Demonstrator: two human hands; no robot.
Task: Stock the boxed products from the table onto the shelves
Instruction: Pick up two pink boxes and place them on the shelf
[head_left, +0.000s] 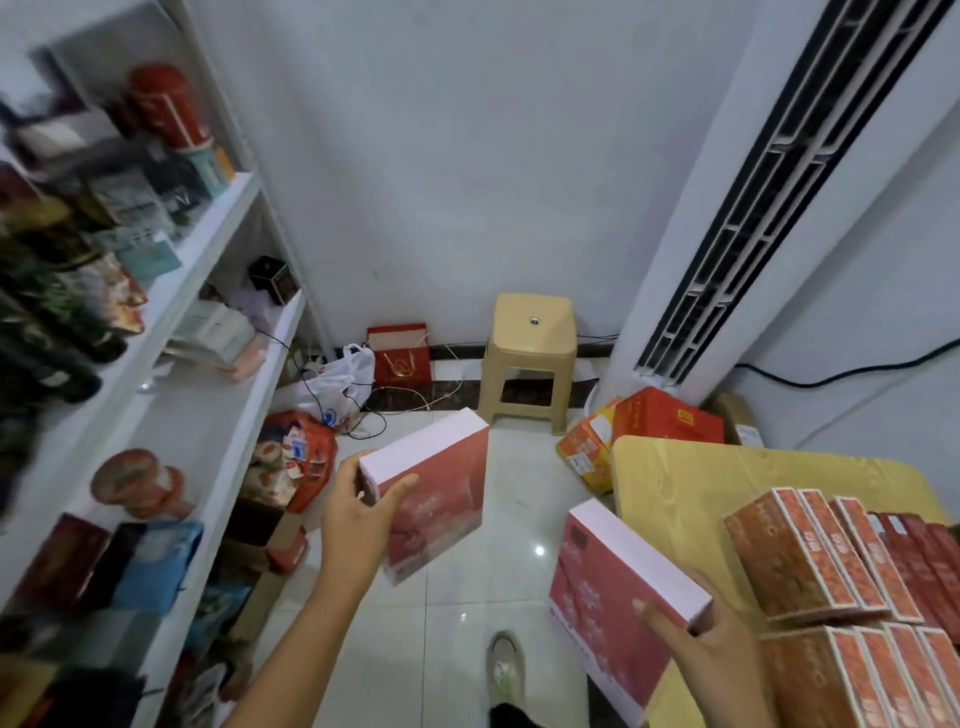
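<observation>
Left hand (363, 501), middle of frame, gripped first pink box (447, 499) at its near end, thumb on front. Box tilted, up in air over floor.
Right hand (714, 642), lower right, held second pink box (602, 587), fingers curled round its white edge, just beside yellow table (701, 478).
Orange boxes (795, 561) stood packed on table, right edge.
Shelves (208, 249) at left, full of goods.
</observation>
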